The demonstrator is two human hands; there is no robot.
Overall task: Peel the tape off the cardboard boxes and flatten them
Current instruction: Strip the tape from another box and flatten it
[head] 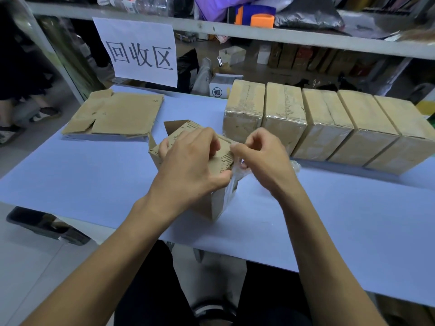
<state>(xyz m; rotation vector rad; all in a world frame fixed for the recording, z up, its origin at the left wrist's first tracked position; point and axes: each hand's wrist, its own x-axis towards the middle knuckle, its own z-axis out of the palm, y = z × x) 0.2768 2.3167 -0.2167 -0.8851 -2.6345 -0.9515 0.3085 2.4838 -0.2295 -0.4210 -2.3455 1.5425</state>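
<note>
**Tape half off the box at the table's middle**

Head view: A box [213, 161] stands tilted on the blue table [94, 175], near the front edge, with one end flap open toward the far side. The left hand [188, 165] lies over its top, fingers curled down round the upper face and thumb at the near edge, so much of the box is hidden beneath it. The right hand [261, 158] is just beside it, thumb and forefinger pinching clear tape [231, 184] at the box's right corner. The tape runs down the corner as a shiny strip and bunches under the right palm; where it ends I cannot tell, since it is see-through and partly covered.

At the far left of the table lies a flattened box [115, 116], its near edge ragged. At the far right five sealed boxes [327, 123] stand in a row, sides touching, glossy tape on their near faces; the last one is cut off by the frame edge. A paper sign [138, 50] hangs from the shelf [235, 29] behind; the goods on the shelf are blurred.
</note>
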